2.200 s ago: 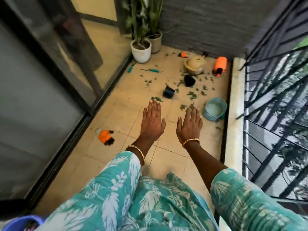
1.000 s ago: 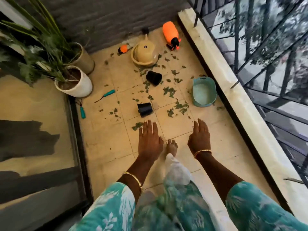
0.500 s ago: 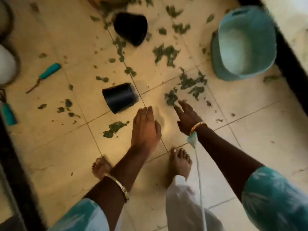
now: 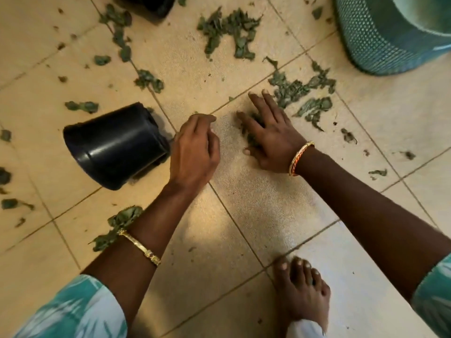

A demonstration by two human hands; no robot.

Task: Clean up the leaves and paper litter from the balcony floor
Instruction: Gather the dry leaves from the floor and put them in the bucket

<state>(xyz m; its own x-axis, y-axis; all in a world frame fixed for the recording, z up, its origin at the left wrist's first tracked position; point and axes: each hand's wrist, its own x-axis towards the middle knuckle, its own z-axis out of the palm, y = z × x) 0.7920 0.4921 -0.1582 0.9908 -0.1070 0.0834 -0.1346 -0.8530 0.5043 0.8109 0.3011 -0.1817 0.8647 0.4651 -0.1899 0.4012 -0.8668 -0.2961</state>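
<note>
Teal basket [image 4: 380,42] far right, black pot [image 4: 114,145] on side at left. Leaves [image 4: 300,93] scattered over floor tiles [image 4: 263,215], mostly far of hands. Rake clumps together before lifting. Right hand [image 4: 268,132] flat, fingers spread, pressing small clump. Left hand [image 4: 195,147] hovering, fingers loosely curled, holding nothing.

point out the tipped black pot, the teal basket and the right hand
tipped black pot [image 4: 114,145], head view, on its side wall
teal basket [image 4: 375,42], head view, on its mesh outer wall
right hand [image 4: 271,132], head view, on its back
</note>
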